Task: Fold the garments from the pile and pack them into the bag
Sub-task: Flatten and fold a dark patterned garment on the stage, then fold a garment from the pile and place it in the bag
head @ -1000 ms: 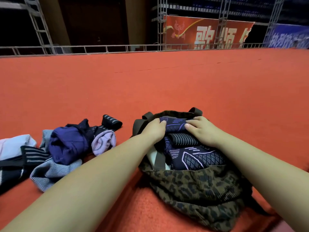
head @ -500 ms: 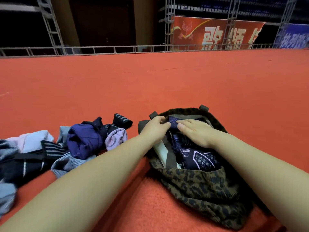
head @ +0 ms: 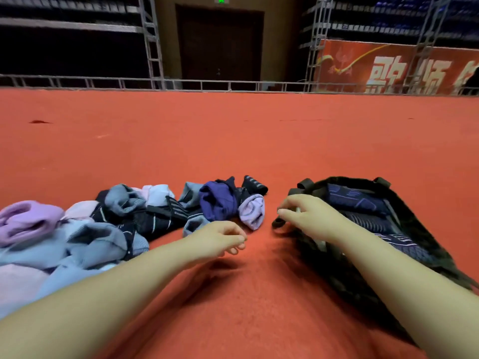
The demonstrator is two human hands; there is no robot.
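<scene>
A dark leopard-print bag (head: 344, 273) lies open on the red carpet at the right, with folded navy patterned garments (head: 359, 203) inside. A loose pile of garments (head: 124, 218) spreads across the left: lilac, light blue, striped black. A crumpled navy piece (head: 220, 203) and a small lilac piece (head: 252, 212) lie at its right end. My left hand (head: 220, 239) hovers just in front of these, fingers loosely curled and holding nothing. My right hand (head: 308, 216) hangs over the bag's left rim beside a strap loop (head: 278, 223), fingers relaxed, gripping nothing that I can see.
Red carpet (head: 233, 141) stretches far ahead to a metal truss rail (head: 181, 84). Behind it stand a dark door (head: 220, 45) and a red banner (head: 388, 68). The right half of the view is motion-blurred.
Both hands have come off the garments in the bag. My left hand has moved left toward the pile, and the view has swung left so more of the pile shows.
</scene>
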